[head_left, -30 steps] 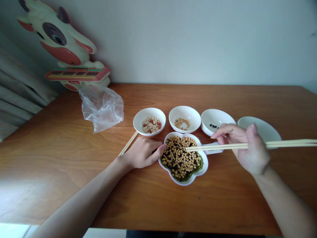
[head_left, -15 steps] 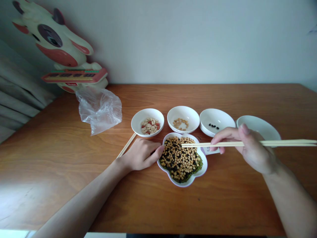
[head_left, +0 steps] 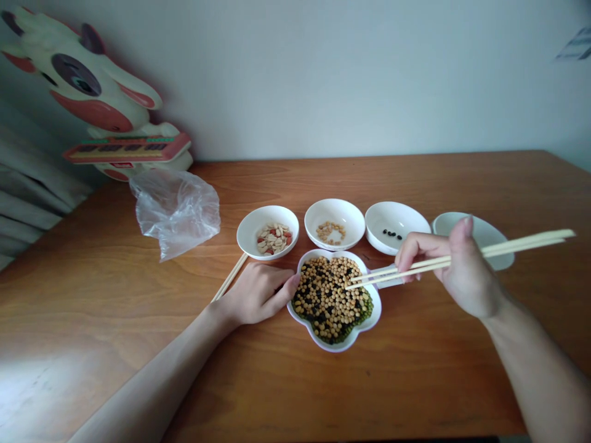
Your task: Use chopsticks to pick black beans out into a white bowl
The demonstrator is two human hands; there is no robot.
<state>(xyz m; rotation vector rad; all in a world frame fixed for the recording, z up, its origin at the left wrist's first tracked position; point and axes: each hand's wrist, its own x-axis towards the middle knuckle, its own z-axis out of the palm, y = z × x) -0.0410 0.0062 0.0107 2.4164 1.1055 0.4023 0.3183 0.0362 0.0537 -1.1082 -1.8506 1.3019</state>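
Note:
A white flower-shaped bowl [head_left: 340, 347] holds a mix of yellow soybeans [head_left: 339, 311], black beans and small green beans. My left hand [head_left: 261, 294] is closed at its left side, the thumb on the rim and the other fingers curled beside it. In my right hand [head_left: 462, 267] is a pair of wooden chopsticks [head_left: 521, 245], slanting down to the left. Their tips are slightly apart over the soybeans in the right part of the bowl; I cannot tell whether a bean is between them.
Behind stand white bowls with pale seeds and reddish nuts [head_left: 274, 239], several soybeans [head_left: 330, 232], and a few black beans [head_left: 391, 234]. A fourth bowl [head_left: 489, 237] is partly behind my right hand. Left are spare chopsticks [head_left: 231, 275], a plastic bag [head_left: 178, 209] and a cow toy [head_left: 111, 104].
The chopsticks have gone from nearly level to tilted, tips lower and slightly right over the soybeans, and those tips have parted. My left hand stays at the bowl's rim. The view has shifted slightly.

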